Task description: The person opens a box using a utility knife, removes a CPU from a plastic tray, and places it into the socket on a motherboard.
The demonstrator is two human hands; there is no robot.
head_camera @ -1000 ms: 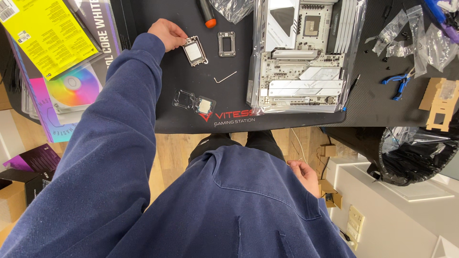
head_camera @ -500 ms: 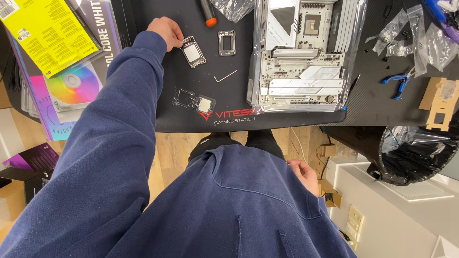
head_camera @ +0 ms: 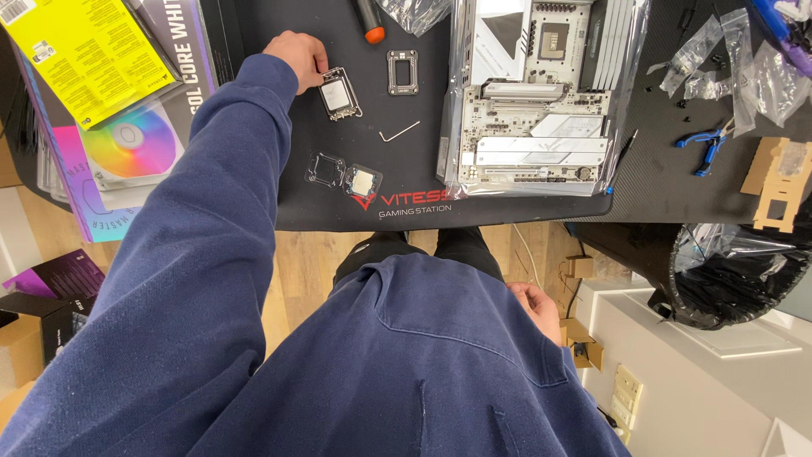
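Reaching across the dark mat, the left hand (head_camera: 298, 56) has its grip pinching the upper left edge of a small square metal frame with a silvery chip set in it (head_camera: 337, 93), which lies slightly tilted on the black desk mat (head_camera: 279, 182) that covers the tabletop. Just to the right of that grip lies an empty dark rectangular metal bracket (head_camera: 403, 71), and above and to the right of the grip is a black-handled tool with an orange tip (head_camera: 370, 21). Below and to the right of the grip, a thin bent silver hex key (head_camera: 399, 132) rests on the mat. Nearer the person, below the grip, sits a clear plastic clamshell case opened flat with a small square chip in one half (head_camera: 343, 175). Farther right, well apart from the grip, a white and silver computer mainboard (head_camera: 541, 93) lies on a clear plastic bag. Left of the grip, colourful printed boxes with a yellow sheet on top (head_camera: 93, 101) are stacked at the mat's edge. The right hand (head_camera: 536, 308) hangs at the person's side by the blue sweatshirt, well apart from everything on the tabletop, fingers loosely curled and holding nothing. Far right on the tabletop lie blue-handled pliers (head_camera: 706, 144).
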